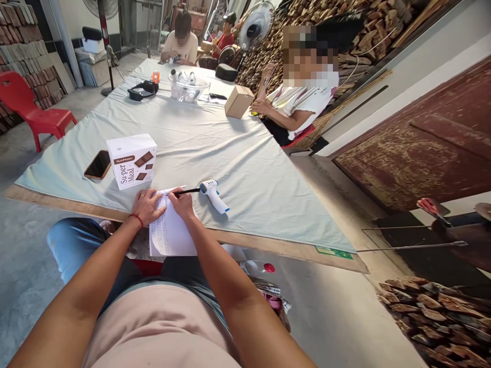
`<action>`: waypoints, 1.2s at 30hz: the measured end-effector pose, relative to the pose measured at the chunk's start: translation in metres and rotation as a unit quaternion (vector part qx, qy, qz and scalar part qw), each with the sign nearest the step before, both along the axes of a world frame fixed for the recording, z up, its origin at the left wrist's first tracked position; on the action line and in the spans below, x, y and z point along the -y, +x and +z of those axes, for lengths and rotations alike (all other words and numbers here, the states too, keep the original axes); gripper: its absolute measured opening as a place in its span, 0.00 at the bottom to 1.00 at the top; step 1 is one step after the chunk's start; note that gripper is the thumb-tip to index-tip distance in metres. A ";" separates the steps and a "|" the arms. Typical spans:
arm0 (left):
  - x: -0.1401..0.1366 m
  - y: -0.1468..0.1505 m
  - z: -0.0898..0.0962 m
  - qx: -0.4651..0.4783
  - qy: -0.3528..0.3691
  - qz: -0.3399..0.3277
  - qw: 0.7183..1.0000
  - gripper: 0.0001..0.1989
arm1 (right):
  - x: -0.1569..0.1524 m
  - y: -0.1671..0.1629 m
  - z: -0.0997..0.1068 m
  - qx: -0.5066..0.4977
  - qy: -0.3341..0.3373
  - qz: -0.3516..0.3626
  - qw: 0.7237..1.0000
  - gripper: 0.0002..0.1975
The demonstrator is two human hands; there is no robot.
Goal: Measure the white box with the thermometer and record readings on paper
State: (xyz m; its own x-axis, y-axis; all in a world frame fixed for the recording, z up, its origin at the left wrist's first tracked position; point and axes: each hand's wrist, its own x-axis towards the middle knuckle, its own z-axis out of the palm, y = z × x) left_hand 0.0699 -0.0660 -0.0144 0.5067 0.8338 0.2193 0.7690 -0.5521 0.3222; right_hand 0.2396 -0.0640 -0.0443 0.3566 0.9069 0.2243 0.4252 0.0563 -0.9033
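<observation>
A sheet of paper [172, 236] with rows of handwriting hangs partly over the near table edge. On its upper left part my left hand [147, 206] lies flat, fingers stretched out; a red string circles that wrist. My right hand [181, 203] is closed around a black pen [191, 191], its tip hidden by the fingers near the top of the sheet. Just right of the pen's back end lies a white and blue infrared thermometer [213, 195]. Beyond my left hand stands a white "Su-per Meal" box [133, 162], with a smartphone [98, 164] beside it.
The table [199, 138] has a pale cloth. Farther back are a plastic basin [187, 91] of bottles, a black headset [142, 91] and a cardboard box [239, 101]. A person [295, 97] sits at the right side, others at the far end. A red chair [40, 112] stands left.
</observation>
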 end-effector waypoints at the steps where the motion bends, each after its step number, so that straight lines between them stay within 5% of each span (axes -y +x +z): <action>1: 0.000 0.000 0.000 -0.001 -0.001 0.000 1.000 0.22 | 0.000 0.000 0.000 0.000 0.000 0.000 1.000 0.05; 36: -0.001 0.000 -0.003 0.013 0.000 -0.003 1.000 0.22 | 0.001 0.000 0.002 -0.026 0.011 -0.004 1.000 0.04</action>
State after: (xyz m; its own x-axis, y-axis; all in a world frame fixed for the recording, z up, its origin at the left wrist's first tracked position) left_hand 0.0702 -0.0650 -0.0172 0.5061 0.8307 0.2320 0.7570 -0.5567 0.3421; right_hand 0.2397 -0.0645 -0.0426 0.3755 0.8989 0.2260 0.3787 0.0737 -0.9226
